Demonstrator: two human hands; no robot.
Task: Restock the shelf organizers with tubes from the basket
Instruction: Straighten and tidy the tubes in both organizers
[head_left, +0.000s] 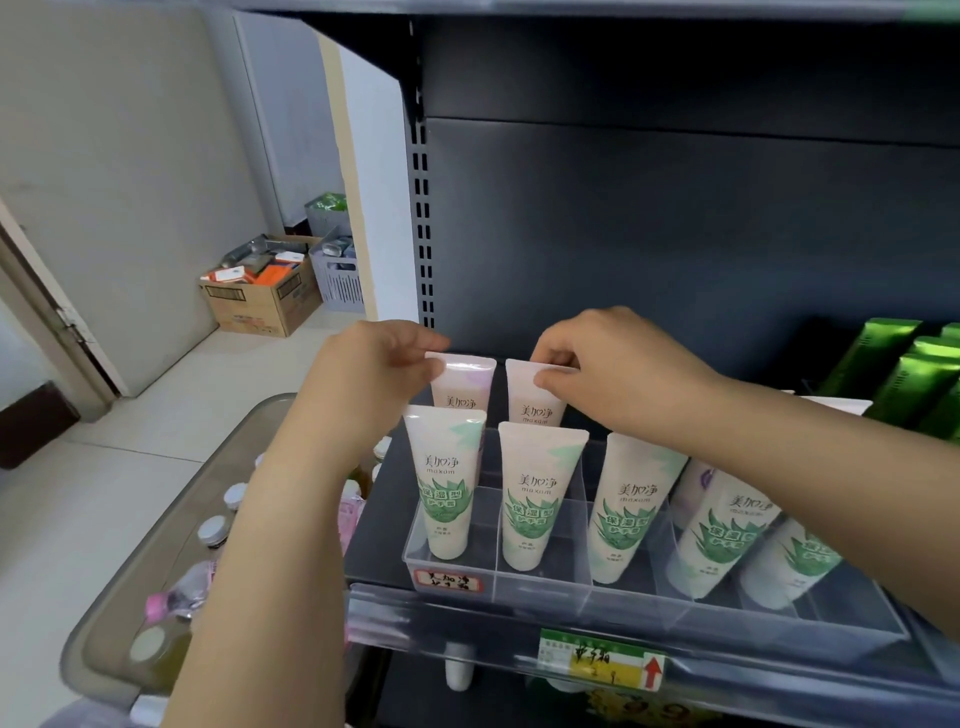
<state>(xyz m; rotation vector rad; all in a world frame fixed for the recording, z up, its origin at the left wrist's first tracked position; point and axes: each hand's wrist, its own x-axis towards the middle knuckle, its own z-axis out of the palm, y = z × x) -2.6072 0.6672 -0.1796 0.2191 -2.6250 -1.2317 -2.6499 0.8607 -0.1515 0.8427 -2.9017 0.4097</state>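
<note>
A clear acrylic organizer (545, 579) sits on the dark shelf, holding several white tubes with green leaf print in its front row. In the back row stand two pale pink tubes. My left hand (376, 364) pinches the top edge of the left pink tube (465, 382). The crimped top of the right pink tube (530, 397) is pinched by my right hand (613, 364). Both pink tubes stand upright, caps down, behind the green tubes (447, 483). A grey basket (104, 639) sits low at the left, with bottles in it.
Green boxes (904, 379) stand at the shelf's right end. A price label (602, 660) hangs on the shelf's front rail. On the floor far left are a cardboard box (260, 291) and a slatted crate (337, 275).
</note>
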